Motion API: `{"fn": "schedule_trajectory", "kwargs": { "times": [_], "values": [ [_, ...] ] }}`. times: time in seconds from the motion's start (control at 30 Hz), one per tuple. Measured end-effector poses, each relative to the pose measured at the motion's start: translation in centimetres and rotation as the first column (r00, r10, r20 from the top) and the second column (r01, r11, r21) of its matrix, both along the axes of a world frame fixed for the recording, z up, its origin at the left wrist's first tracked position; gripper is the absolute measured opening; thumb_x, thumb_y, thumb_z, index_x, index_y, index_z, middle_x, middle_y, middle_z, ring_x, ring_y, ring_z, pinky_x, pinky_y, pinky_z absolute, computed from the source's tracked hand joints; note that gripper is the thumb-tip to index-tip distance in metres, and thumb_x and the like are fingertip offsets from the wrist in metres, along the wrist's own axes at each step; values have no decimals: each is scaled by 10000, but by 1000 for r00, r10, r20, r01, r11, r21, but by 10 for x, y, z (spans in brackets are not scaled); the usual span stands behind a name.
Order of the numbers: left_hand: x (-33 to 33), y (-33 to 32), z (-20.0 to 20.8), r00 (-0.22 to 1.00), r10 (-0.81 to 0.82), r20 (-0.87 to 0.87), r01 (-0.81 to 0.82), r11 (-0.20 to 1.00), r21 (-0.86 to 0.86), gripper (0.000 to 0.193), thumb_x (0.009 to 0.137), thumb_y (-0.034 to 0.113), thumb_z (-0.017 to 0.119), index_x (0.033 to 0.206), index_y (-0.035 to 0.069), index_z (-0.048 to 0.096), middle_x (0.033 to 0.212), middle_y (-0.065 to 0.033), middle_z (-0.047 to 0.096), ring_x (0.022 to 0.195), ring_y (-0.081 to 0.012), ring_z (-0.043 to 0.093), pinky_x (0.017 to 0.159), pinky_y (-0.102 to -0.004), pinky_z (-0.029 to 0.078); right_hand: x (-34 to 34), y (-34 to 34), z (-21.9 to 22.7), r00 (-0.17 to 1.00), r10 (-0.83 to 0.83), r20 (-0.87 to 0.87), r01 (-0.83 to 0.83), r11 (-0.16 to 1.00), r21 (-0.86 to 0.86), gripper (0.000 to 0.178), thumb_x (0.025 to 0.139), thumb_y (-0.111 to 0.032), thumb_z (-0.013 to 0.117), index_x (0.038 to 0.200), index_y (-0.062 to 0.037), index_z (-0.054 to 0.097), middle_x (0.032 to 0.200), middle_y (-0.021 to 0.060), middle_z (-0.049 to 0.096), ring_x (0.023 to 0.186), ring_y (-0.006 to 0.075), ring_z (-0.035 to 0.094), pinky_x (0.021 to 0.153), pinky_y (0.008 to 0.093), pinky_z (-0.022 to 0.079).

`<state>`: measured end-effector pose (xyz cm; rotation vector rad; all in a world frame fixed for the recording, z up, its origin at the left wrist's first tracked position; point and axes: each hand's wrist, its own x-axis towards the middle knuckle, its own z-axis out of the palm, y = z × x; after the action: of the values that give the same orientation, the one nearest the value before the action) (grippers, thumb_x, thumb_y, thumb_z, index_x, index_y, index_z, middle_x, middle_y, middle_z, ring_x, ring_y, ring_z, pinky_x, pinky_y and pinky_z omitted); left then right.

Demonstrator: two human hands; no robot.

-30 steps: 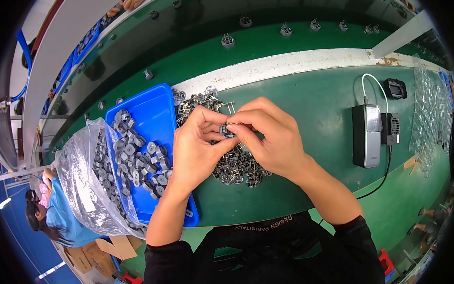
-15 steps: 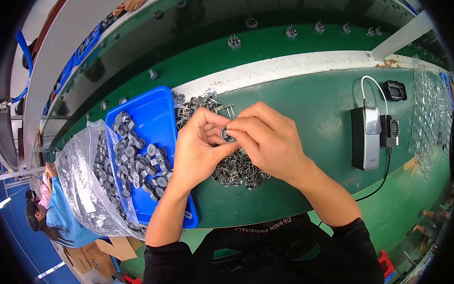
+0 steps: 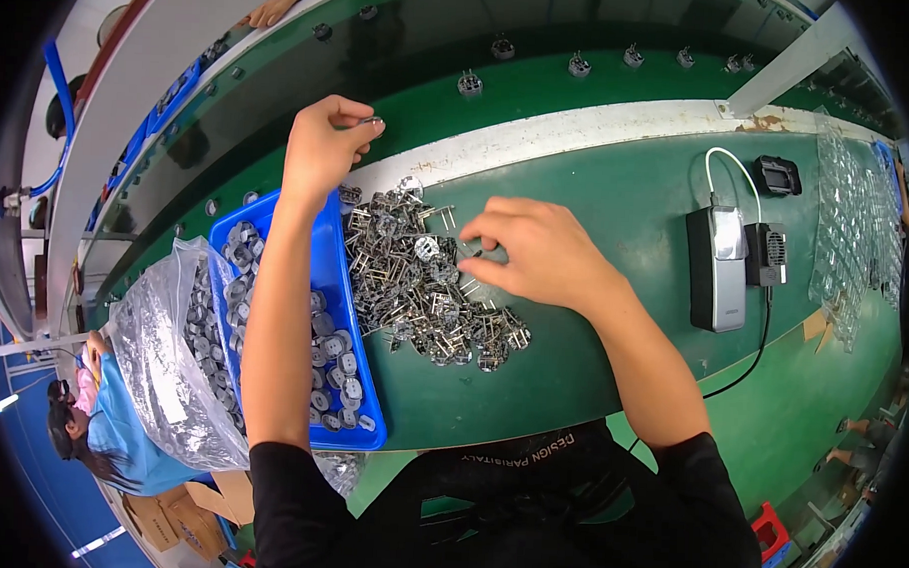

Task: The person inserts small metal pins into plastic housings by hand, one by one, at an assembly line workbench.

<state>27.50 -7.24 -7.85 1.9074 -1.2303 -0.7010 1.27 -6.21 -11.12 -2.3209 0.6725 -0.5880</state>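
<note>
My left hand (image 3: 324,144) reaches out over the green conveyor belt, fingers closed in a pinch. At its fingertips is a small round component (image 3: 377,126), mostly covered by the fingers. Close to the right edge of a heap of round components with metal pins (image 3: 405,267) hovers my right hand (image 3: 536,249). Its thumb and bent forefinger are apart, and I make out nothing held between them. Below my left forearm stands a blue tray (image 3: 368,401) with grey round caps (image 3: 337,365) in it.
A clear plastic bag (image 3: 158,324) of grey caps leans against the tray's left side. Several components (image 3: 470,82) stand spaced along the belt beyond a white ledge (image 3: 580,133). To the right are a grey-black device (image 3: 715,268) with cables and bubble wrap (image 3: 842,227).
My hands have parted from around a round component. The left has moved up and left over the belt with a component; the right has shifted slightly right, its fingers apart, uncovering the heap.
</note>
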Motion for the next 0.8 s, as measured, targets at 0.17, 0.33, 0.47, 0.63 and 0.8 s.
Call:
{"fn": "schedule_trajectory", "kwargs": {
  "times": [0.17, 0.33, 0.47, 0.63, 0.8],
  "values": [
    [39, -33, -40, 993, 4, 116, -14, 996, 87, 273, 775, 136, 785, 957, -52, 705, 835, -97, 724, 720, -126, 629, 671, -276, 478, 1, -1, -7, 996, 54, -67, -53, 998, 16, 125, 809, -189, 723, 879, -85, 717, 809, 49, 625, 719, 259, 630, 640, 383, 504],
    [28, -22, -12, 996, -32, 83, 27, 998, 64, 304, 797, 184, 777, 1021, -15, 725, 795, -46, 691, 660, -105, 568, 608, -268, 446, -5, -6, -13, 998, -18, -56, 17, 1000, -15, 111, 818, -168, 683, 812, -58, 693, 861, 88, 607, 810, 290, 640, 706, 438, 525],
    [56, -4, 15, 984, 177, -8, -177, 981, -80, 326, 826, 224, 755, 1071, 11, 725, 831, -28, 680, 639, -80, 521, 541, -240, 388, -2, -3, -16, 999, -53, -4, 53, 997, -63, 113, 801, -127, 714, 891, -59, 704, 848, 76, 588, 761, 282, 627, 674, 415, 515],
    [82, 10, -16, 960, -61, 272, 30, 993, 116, 492, 754, 235, 801, 1158, -21, 685, 986, -160, 717, 961, -232, 674, 894, -335, 489, 3, 4, -11, 1000, -11, 19, 11, 1000, -13, 112, 813, -66, 674, 923, -52, 691, 860, 86, 556, 785, 290, 620, 667, 422, 513],
    [62, 12, -22, 909, 21, 416, -29, 1000, 13, 390, 749, 138, 772, 1090, -30, 687, 1025, -166, 722, 919, -244, 712, 820, -334, 541, 4, 7, -18, 1000, -16, 5, 16, 996, -83, 106, 820, -70, 680, 924, -61, 700, 866, 84, 559, 772, 292, 621, 662, 413, 506]
  ]
}}
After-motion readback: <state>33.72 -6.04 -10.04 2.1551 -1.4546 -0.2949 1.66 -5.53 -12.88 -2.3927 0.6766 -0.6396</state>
